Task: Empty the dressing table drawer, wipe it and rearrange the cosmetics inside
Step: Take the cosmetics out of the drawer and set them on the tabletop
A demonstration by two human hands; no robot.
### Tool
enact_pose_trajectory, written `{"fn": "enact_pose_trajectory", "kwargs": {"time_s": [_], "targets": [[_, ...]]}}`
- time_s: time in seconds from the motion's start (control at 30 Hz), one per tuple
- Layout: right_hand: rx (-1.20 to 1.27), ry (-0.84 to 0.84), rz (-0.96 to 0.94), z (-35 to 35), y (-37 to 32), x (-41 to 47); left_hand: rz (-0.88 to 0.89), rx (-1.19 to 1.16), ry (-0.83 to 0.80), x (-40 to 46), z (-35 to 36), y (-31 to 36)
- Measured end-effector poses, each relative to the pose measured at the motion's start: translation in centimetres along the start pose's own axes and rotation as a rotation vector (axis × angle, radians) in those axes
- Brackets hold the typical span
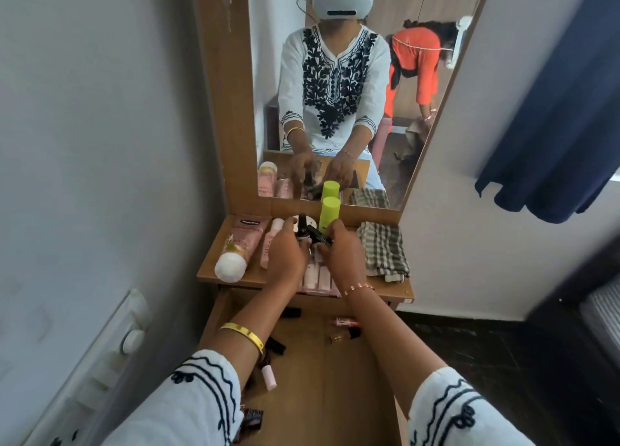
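**Both hands busy w/ small cosmetics over the tabletop**

Left hand has fingers curled round a small dark-capped bottle, held upright, cap pointing up toward the mirror. Right hand pinches a black tube, prob. a lipstick; its long axis runs diagonal, upper-left to lower-right, lying across betw. the two hands. The hands sit close together, nearly touching, above the dressing table top.

Nearest, below the forearms: the open drawer, pulled toward the person. Loose items still lie in it: a pale pink tube under the left wrist, lying roughly lengthwise front to back; dark sticks just beyond it; a pinkish tube and a small gold-and-black piece under the right forearm. Dark packets at the near left edge, partly hidden by the sleeve.

Under the hands on the top: a row of pale pink pieces, partly covered, can't tell what exactly.

Left of the left hand: a white-capped pink tube lying w/ cap toward the person, a black-capped pink tube beside it w/ cap pointing away, and a slimmer pink tube just beside the hand.

Right of the right hand: a checked cloth, crumpled flat on the top.

Beyond the hands: a lime-green bottle standing upright against the mirror, w/ a white round lid or jar just left of it, mostly hidden.
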State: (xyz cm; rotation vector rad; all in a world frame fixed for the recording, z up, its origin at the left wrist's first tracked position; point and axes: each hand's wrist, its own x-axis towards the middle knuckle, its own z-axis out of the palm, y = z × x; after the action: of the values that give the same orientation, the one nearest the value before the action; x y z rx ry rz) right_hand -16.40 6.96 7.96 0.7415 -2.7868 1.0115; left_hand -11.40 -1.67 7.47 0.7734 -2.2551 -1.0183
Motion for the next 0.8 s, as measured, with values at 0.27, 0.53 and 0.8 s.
{"fn": "enact_pose_trajectory", "kwargs": {"time_s": [0.27, 0.53, 0.8], "targets": [[-0.020, 0.025, -0.028, 0.6, -0.5, 0.6, -0.075, 0.063, -0.035, 2.8, 0.5, 0.0], [-0.005, -0.005, -0.078, 1.0, -1.0, 0.3, -0.066, 0.052, -0.053, 3.8, 1.1, -0.8], [-0.011, -0.010, -0.040, 0.9, -1.4, 0.8, -0.018, 0.013, -0.048, 1.4, 0.3, -0.7]]}}
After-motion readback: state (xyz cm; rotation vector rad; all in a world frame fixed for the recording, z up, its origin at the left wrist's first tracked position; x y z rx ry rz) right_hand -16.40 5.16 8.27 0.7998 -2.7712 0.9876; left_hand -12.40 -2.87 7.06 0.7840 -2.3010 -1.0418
